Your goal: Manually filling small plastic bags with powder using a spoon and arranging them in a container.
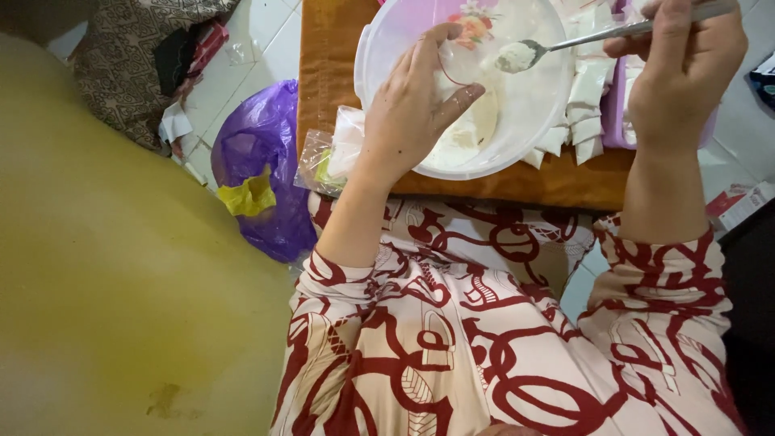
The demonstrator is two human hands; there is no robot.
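Note:
My left hand (412,105) holds a thin pale dough wrapper (472,121) cupped in its palm, over a translucent plastic bowl (533,105). In my right hand (686,69) is a metal spoon (565,42) carrying a lump of white filling at its tip, just above the wrapper. The bowl sits on a small orange-brown table (331,48), and my patterned red-and-cream sleeves reach down toward the bottom of the view.
A stack of white square wrappers (585,105) lies to the right of the bowl beside a purple tray (617,113). A clear plastic bag (327,157) rests at the table's left edge. A purple plastic bag (258,169) sits on the white tiled floor; a yellow-green surface (105,266) fills the left.

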